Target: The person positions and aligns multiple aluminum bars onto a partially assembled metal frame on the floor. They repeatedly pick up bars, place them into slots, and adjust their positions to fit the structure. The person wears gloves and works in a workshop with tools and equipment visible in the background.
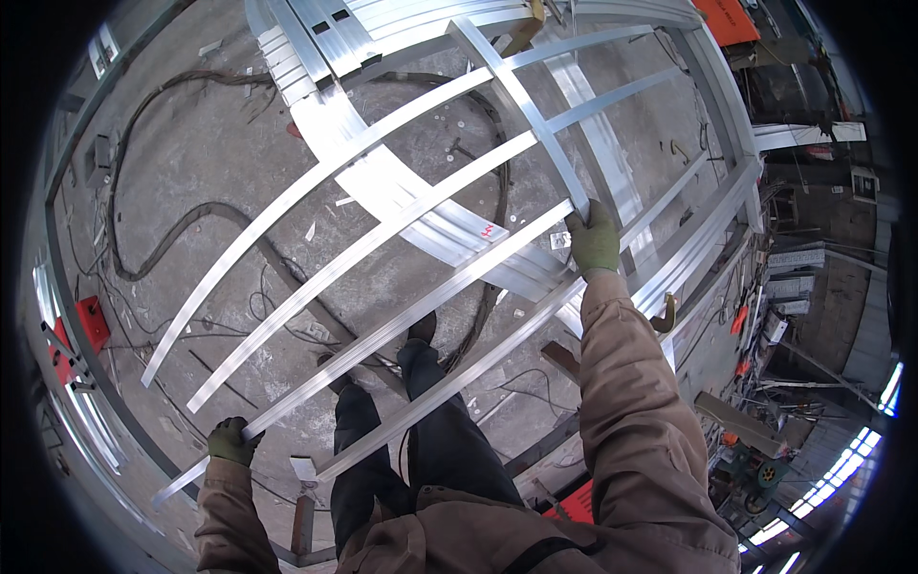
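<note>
Both of my hands wear green gloves. My left hand (234,442) is wrapped round a long silver metal bar (382,328) near its lower left end. My right hand (595,239) is closed at the bar's far end, where it meets a crosswise metal bar (535,120); its fingers are partly hidden, and I cannot tell which of the two it grips. Two more long bars, an upper one (316,182) and a middle one (368,251), run alongside to the left of the crosswise bar. Another long bar (449,383) lies nearer me, across my legs.
Broad ribbed metal strips (402,187) lie beneath the bars. A thick dark cable (120,191) loops over the littered concrete floor, and a hammer-like tool (461,148) lies there. A red case (93,323) stands at left. A frame edge (732,96) and cluttered shelves are at right.
</note>
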